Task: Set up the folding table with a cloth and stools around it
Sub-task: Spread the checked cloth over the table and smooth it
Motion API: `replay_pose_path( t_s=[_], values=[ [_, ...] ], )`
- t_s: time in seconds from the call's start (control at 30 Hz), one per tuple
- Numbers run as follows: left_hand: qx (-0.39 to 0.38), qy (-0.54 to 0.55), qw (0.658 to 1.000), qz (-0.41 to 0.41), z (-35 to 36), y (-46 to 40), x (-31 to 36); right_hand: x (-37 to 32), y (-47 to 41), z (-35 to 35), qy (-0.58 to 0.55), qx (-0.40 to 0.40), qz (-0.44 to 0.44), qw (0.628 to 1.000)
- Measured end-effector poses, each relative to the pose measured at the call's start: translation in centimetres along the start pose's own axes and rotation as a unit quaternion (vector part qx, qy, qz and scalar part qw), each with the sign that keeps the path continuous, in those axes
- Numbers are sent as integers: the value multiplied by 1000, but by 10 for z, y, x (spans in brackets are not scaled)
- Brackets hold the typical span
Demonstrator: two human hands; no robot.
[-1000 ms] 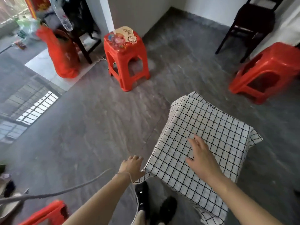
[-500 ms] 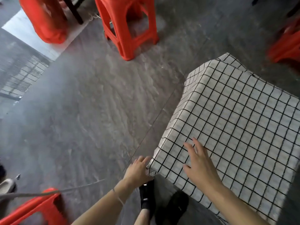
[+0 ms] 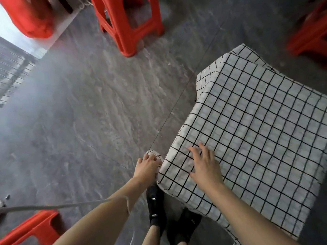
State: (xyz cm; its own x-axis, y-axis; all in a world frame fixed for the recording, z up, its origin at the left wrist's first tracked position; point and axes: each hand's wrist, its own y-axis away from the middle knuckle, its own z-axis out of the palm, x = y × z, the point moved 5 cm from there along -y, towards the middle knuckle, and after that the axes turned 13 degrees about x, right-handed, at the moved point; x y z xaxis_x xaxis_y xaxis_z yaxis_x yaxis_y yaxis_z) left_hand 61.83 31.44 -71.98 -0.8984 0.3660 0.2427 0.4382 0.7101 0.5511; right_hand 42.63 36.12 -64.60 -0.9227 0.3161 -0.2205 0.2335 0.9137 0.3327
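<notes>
At the lower left corner of the frame I see one red stool [image 3: 26, 228], only its top edge showing; just above it a grey cord [image 3: 53, 207] runs in from the left edge toward my left forearm; in the upper left corner sits one red bag [image 3: 30, 16], rounded and cut off by the frame. Right of it, at the top middle, stands a second red stool [image 3: 127, 23] on the grey floor [image 3: 79, 112], its legs in view and its seat out of frame. In the lower middle my left hand [image 3: 146, 167] curls its fingers round the bunched near corner of the one checked cloth [image 3: 256, 129], pinching it just off the table's edge; below it are my two black shoes [image 3: 156, 209], side by side on the floor. Next comes my right hand [image 3: 205, 166], flat and spread wide, fingers straight, pressing the cloth down on top near that same corner and gripping nothing. The cloth, white with black grid lines, covers the folding table completely and fills the right half of the frame, draping over its left and near sides. In the upper right corner a third red stool [image 3: 309, 38] shows blurred, well apart from the table.
</notes>
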Motion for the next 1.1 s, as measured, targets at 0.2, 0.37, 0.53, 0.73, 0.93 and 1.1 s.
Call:
replay_pose_path(
  t_s=[0.2, 0.37, 0.53, 0.73, 0.93, 1.1],
  values=[
    [20, -25, 999, -37, -54, -32, 3, -4, -3, -2, 8, -18, 18, 1000],
    [120, 36, 987, 103, -130, -69, 74, -9, -6, -10, -13, -47, 32, 998],
    [129, -33, 964, 229, -163, -122, 149, 27, -41, -48, -100, -48, 51, 992],
    [125, -86, 961, 230, -174, -195, 220, 131, -121, -111, -106, 63, 107, 987],
    [131, -97, 977, 137, -181, -271, 257, 196, -202, -142, -98, 102, 79, 987],
    [91, -136, 979, 123, -186, -296, 261, 209, -269, -154, -109, 144, 53, 982]
  ],
)
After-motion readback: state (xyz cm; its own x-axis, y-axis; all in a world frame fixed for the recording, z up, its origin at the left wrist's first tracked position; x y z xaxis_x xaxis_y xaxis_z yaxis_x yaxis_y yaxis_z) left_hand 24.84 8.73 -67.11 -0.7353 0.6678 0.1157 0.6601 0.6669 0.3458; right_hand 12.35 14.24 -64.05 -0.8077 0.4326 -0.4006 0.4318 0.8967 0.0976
